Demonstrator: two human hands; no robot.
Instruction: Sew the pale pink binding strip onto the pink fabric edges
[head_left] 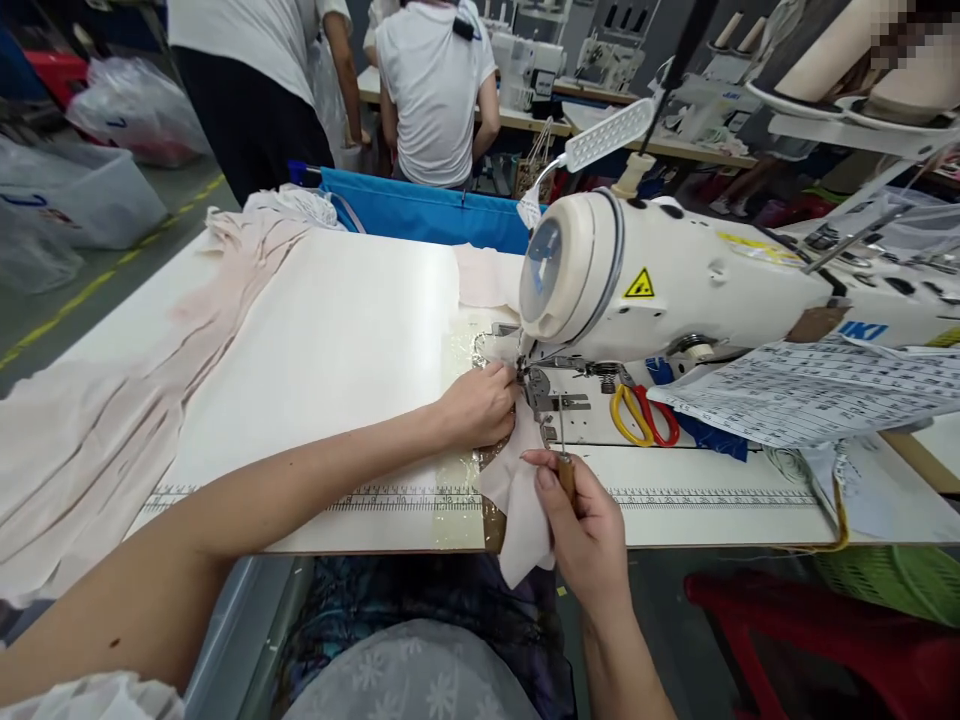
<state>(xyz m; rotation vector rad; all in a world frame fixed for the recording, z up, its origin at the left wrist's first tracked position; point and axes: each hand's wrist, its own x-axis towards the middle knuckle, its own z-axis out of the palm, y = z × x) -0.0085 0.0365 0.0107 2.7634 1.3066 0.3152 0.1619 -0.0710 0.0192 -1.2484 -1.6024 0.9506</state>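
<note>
Resting curled on soft pale cloth [517,505], the left hand [480,405] is seen mid-frame, grip obscured; a wooden-handled spike [564,462] is pinched by the right hand [589,535].

Pale pink fabric [516,498], brown-handled awl [566,476], cream sewing machine [675,280], yellow-and-red scissors [643,415], blue bin [427,212], white tabletop [337,340].

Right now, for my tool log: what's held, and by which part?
Right hand holds an awl by its wooden handle; left hand only presses pale fabric.

Soft matt cloth [517,500] is draping over a smooth, satin-finished bench [337,340], while the glossy sewing machine [675,280] is gleaming beside plastic-handled scissors [645,415] and a wooden-handled metal awl [565,472].
</note>
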